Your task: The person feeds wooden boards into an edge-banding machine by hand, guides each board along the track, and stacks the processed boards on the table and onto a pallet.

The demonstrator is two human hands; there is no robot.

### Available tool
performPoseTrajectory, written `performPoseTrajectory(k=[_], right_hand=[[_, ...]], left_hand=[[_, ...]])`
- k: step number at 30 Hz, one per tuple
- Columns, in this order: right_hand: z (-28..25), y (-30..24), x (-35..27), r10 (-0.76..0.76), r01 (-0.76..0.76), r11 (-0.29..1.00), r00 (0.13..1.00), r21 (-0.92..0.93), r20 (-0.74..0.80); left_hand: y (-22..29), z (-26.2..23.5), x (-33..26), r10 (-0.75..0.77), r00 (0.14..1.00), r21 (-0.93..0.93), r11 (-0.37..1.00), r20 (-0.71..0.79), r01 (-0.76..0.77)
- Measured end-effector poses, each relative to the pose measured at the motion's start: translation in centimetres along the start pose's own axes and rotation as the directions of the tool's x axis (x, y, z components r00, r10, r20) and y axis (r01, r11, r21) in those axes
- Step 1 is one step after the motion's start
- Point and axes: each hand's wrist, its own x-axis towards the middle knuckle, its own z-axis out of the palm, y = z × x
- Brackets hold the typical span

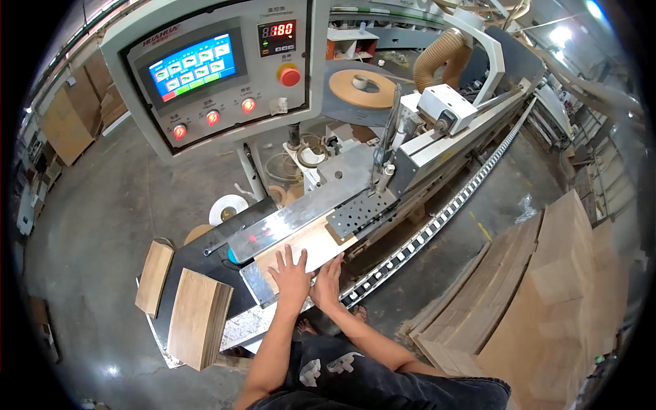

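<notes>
A light wooden board (316,236) lies on the metal infeed of an edge-banding machine (437,147), its far end under a perforated metal plate (361,212). My left hand (292,277) lies flat on the near part of the board with its fingers spread. Close beside it, my right hand (326,281) has its fingers stretched out along the board's right edge. Neither hand is wrapped around anything. A polished metal fence (290,217) runs along the board's left side.
Stacked wooden boards (198,318) and another board stack (155,277) sit at the near left. A control panel (219,68) stands above. A roller track (437,222) runs along the right, beyond which large panels (540,287) are piled. Behind is a tape roll (362,89).
</notes>
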Motion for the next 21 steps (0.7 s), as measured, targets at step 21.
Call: performPoseTrajectory(k=[21], right_hand=[[-10.4,10.1,9.6,0.162,-0.170,0.929,0.985,0.329,0.051]], left_hand=[[5.5,-0.5,-5.6,-0.073,0.981,-0.427,0.904,-0.177,-0.010]])
